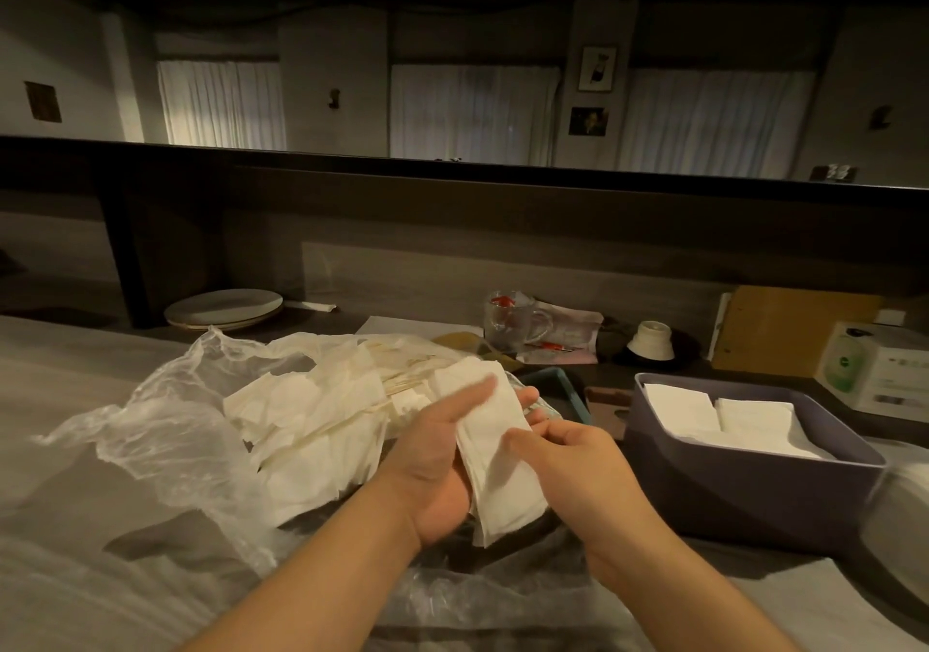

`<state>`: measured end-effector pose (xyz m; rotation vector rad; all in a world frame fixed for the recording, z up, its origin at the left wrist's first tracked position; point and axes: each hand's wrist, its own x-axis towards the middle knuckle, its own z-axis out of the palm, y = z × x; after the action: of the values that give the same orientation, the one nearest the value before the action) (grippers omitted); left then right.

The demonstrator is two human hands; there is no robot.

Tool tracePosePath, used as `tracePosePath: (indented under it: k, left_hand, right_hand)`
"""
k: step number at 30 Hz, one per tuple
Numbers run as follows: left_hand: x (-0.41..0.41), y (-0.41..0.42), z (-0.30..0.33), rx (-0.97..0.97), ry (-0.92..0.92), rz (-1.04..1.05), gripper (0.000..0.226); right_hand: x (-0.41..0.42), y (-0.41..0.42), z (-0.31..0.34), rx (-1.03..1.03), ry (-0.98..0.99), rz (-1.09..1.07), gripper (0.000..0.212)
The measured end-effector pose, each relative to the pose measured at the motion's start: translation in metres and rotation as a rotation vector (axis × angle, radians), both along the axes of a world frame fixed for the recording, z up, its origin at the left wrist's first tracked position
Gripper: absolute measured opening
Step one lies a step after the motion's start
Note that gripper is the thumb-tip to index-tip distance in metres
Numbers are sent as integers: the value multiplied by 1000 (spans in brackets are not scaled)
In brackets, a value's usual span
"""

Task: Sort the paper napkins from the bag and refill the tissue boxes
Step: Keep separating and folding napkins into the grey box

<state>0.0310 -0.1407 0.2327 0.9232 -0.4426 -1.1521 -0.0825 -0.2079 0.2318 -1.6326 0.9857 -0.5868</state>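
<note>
Both hands are on one small stack of folded napkins held just above the tabletop. The left hand cradles it from underneath, palm up, thumb laid over the top, so that grip is closed on the stack. The right hand pinches the stack's right edge with thumb and fingers, though its fingertips are tucked behind the paper so I can't see how they sit.

Left of the hands there's a loose heap of napkins spilling out of a crinkly clear plastic bag. Hard to say where the bag ends, it's see-through and runs under the forearms.

On the right sits a dark tissue box, open on top, with white napkins already lying flat inside; its near right corner is hidden by something pale and blurry.

Further back it's dim: stacked plates, a glass mug, a small white cup upside down.
</note>
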Motion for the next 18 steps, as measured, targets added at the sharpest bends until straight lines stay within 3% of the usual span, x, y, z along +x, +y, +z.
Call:
tracePosePath:
  k: [3,5,8,12,18]
  left_hand:
    - [2,-5,-6,36,-47,6,36]
    - [1,-3,-4,33,-32,50,40]
    - [1,1,2,-7,94,104,37]
    - [7,2,1,-86,264,144,39]
    - [10,4,1,-135,308,141,36]
  right_hand:
    - [0,0,-3,-105,45,-3,6]
    - [1,-1,-4,-129,73,0,15]
    - [0,-2,-3,-121,101,26,22]
    - [-5,-4,0,-128,66,64,14]
    - [-6,-2,1,-115,103,147,14]
